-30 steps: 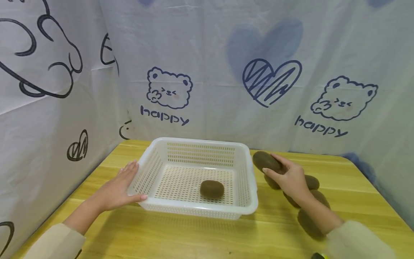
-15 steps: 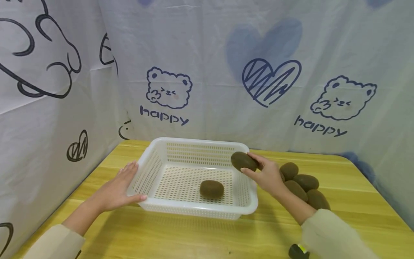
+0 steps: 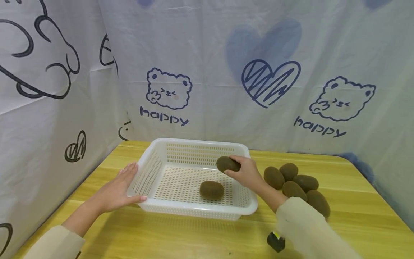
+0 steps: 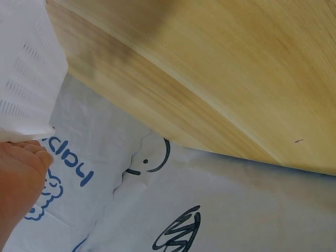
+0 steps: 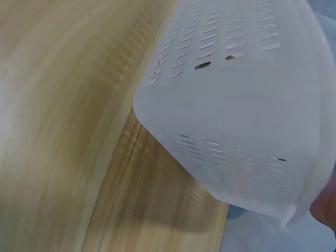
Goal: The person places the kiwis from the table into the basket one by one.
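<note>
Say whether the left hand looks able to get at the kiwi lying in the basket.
Probably yes: the left hand touches the rim of the open-topped basket, and the way over it to the lying kiwi seems free. The right hand and held kiwi are farther back.

The right hand moves the held kiwi left, from beside the right wall of the basket, across the right rim, to the far right part of the interior. The right sleeve shifts left and farther in. The leftmost grouped kiwi becomes exposed. The dark object with yellow mark shifts left and far.
</note>
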`<state>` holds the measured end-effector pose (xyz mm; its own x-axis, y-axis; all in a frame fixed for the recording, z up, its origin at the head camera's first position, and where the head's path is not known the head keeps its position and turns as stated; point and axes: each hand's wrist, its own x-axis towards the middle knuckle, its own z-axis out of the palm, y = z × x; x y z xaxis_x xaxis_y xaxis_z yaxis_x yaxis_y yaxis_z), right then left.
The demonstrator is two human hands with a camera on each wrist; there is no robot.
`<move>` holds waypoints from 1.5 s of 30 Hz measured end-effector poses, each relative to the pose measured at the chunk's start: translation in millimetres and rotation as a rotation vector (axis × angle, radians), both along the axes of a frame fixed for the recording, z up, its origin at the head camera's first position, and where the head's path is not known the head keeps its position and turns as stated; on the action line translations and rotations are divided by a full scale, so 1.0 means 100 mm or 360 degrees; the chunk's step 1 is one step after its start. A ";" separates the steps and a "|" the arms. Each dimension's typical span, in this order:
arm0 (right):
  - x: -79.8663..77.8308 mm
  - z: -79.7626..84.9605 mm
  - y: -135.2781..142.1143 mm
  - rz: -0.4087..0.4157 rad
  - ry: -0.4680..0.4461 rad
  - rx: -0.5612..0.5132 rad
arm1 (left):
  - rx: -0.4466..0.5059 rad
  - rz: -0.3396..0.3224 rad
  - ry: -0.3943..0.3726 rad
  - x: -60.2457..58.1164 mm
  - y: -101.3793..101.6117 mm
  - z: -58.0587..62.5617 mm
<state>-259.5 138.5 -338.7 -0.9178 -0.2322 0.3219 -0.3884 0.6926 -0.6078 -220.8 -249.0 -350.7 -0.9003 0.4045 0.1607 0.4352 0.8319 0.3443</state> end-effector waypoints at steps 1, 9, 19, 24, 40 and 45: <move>-0.02 -0.01 -0.02 0.0017 -0.0001 0.0027 | -0.0002 -0.0001 0.0002 0.00 0.00 0.00; -0.12 -0.03 -0.11 0.0152 -0.0088 0.0316 | 0.0015 -0.0008 0.0008 0.00 0.00 -0.01; -0.17 -0.06 -0.23 0.0142 -0.0193 0.0668 | 0.0008 0.0000 -0.0004 -0.01 -0.01 -0.02; -0.18 -0.11 -0.26 0.0109 -0.0249 0.0729 | 0.0002 -0.0001 -0.0014 -0.01 0.00 -0.01; -0.07 0.03 -0.20 0.0217 -0.0198 0.0748 | -0.0010 0.0000 -0.0011 -0.01 -0.01 -0.01; -0.05 0.08 -0.14 0.0266 -0.0044 0.0638 | -0.0007 0.0004 -0.0014 -0.01 -0.01 -0.02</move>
<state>-264.1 124.4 -331.1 -0.8639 -0.4801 0.1518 -0.5027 0.8048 -0.3156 -221.7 -249.6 -352.3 -0.9028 0.4027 0.1511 0.4300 0.8346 0.3442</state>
